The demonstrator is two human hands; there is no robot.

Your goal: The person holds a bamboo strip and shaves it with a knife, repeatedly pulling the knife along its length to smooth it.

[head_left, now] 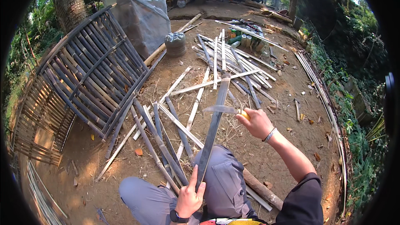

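Steadily, blade (221,109) meets flat bamboo slat (214,121).

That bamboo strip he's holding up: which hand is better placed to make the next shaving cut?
Probably the right hand: it grips the knife, whose blade lies across the bamboo strip. The left hand only holds the strip's lower end.

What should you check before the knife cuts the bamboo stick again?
1. Left hand grips the bamboo strip at its near end: ok.
2. Right hand wraps the knife handle: ok.
3. Blade lies across the strip, far from the left hand: ok.
4. Strip's far end steady on the ground: cannot tell.
5. Blade sharp enough: cannot tell.
6. Knees out of the blade's path: not ok, they sit right under the strip.
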